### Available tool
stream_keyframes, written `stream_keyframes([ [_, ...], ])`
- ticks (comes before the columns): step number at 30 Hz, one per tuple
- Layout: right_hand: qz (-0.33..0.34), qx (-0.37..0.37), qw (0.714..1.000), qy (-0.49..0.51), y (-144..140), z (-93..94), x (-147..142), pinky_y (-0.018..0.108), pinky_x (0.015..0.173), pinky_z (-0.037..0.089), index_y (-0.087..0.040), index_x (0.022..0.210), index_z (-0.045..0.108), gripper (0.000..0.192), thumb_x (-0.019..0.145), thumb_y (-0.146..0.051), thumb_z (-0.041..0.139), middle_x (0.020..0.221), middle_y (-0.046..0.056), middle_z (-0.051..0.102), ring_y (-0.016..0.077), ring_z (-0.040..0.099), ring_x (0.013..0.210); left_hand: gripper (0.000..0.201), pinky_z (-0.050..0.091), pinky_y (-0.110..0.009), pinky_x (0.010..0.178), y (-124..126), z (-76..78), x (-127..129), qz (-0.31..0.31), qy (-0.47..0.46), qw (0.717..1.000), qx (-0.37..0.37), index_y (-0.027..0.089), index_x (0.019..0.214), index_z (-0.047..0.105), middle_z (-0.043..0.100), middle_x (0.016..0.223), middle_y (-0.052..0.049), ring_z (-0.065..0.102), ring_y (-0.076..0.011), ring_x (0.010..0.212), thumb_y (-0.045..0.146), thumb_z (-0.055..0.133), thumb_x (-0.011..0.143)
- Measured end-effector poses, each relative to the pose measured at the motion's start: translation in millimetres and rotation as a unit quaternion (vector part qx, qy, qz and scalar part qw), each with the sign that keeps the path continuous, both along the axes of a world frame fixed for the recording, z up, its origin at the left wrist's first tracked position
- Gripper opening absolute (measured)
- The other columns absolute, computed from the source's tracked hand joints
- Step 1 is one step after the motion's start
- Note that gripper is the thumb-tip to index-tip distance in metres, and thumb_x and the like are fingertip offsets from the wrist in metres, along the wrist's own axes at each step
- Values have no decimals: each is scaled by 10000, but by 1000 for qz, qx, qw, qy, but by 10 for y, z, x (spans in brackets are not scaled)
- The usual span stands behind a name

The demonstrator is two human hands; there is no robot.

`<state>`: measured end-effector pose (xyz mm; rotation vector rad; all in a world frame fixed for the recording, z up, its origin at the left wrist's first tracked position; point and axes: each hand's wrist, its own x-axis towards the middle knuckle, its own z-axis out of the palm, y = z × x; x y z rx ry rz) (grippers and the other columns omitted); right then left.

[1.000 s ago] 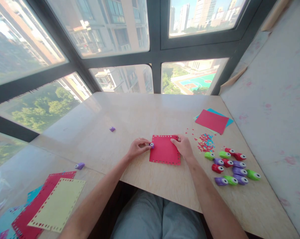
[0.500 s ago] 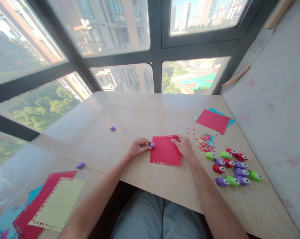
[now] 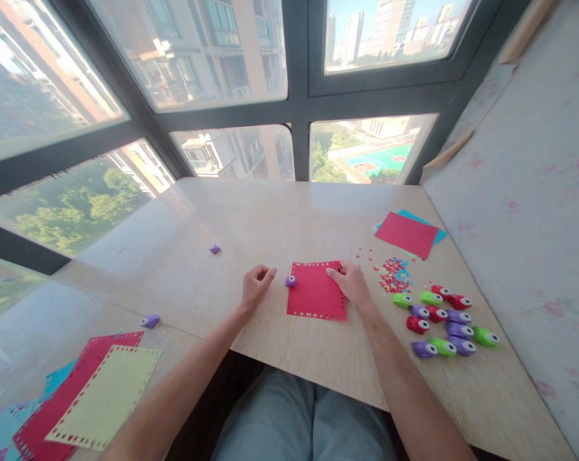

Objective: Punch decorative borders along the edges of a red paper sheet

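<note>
A red sheet of paper (image 3: 317, 291) lies in front of me, with small holes punched along its top, right and bottom edges. Its upper right corner is pinched in my right hand (image 3: 354, 285), thumb on top and the other fingers partly hidden. At the sheet's left edge sits a small purple craft punch (image 3: 290, 280), with no hand on it. My left hand (image 3: 257, 285) is a short way left of the punch, its fingers curled in and thumb pointing toward the punch; nothing shows in it.
Several red, green and purple punches (image 3: 459, 330) stand at the right, near punched-out confetti (image 3: 395, 275). Behind lie coloured sheets (image 3: 407, 234). Two purple punches, one farther back (image 3: 214, 249) and one nearer (image 3: 150, 321), are at left. Punched sheets (image 3: 107, 394) overlap at lower left.
My left hand has let go of the purple punch and drawn back to the left, its fingers curling in. The punch stays at the paper's left edge; my right hand keeps its hold.
</note>
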<state>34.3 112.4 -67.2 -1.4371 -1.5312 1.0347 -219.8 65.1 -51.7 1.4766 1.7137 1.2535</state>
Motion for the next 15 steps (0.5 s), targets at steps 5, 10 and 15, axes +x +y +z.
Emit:
stream_keyframes([
  [5,-7,5,1000,-17,7,-19,-2,292,616,490,-145,889,696,286,773,-377,577,747,73,691,199,635,681,545,207,-235,439,126,137,-29,-71,19,981,-182,175,551,471,332,486,39,292,-82,438,661,571,775],
  [10,-3,7,1000,-16,15,-33,1,293,613,490,-152,896,695,298,765,-395,582,737,69,683,201,631,682,549,187,-221,388,295,298,-71,-166,2,925,-342,158,578,555,379,453,32,313,-73,382,683,672,688],
  [15,0,13,1000,-17,3,-24,3,290,600,480,-165,856,683,271,775,-398,568,703,57,668,201,621,673,515,227,-209,361,351,362,-48,-180,14,906,-382,148,572,601,470,449,6,364,-71,351,642,690,691],
])
